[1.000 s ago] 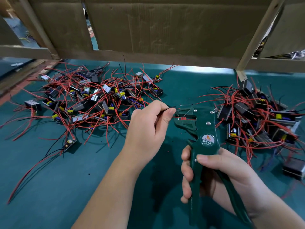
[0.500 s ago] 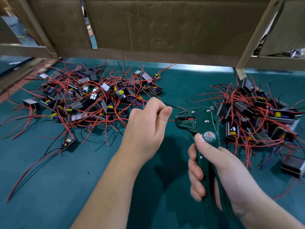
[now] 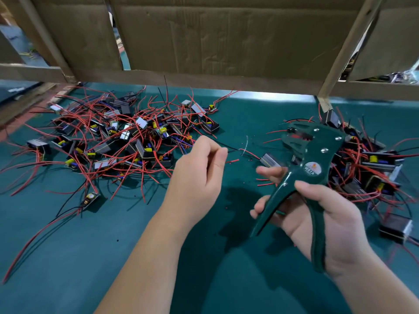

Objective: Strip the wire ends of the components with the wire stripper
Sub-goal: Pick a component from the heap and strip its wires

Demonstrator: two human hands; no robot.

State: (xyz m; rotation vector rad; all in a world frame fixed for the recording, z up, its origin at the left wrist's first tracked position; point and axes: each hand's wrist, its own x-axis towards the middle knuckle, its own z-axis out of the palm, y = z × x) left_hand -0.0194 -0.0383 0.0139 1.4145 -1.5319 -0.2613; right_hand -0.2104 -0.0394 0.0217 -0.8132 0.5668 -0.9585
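Observation:
My left hand (image 3: 199,175) has its fingers curled, and thumb and forefinger pinch a thin black wire (image 3: 233,150). The wire leads right to a small grey-and-black component (image 3: 270,160), blurred, just off the table. Bare strands show at a wire end (image 3: 244,148) between the hands. A short red piece (image 3: 231,161) lies beside my left thumb. My right hand (image 3: 322,214) grips the dark green wire stripper (image 3: 317,152) by its handles, which are spread apart. Its jaws (image 3: 294,134) point up and left, with no wire in them.
A pile of components with red and black wires (image 3: 127,137) covers the green table (image 3: 68,245) at the left. A second pile (image 3: 371,162) lies at the right behind the stripper. A wooden frame with cardboard (image 3: 215,41) closes the back.
The wires have come out of the stripper's jaws. My right hand has swung the stripper right and up, and its handles have opened. The component now shows between the hands.

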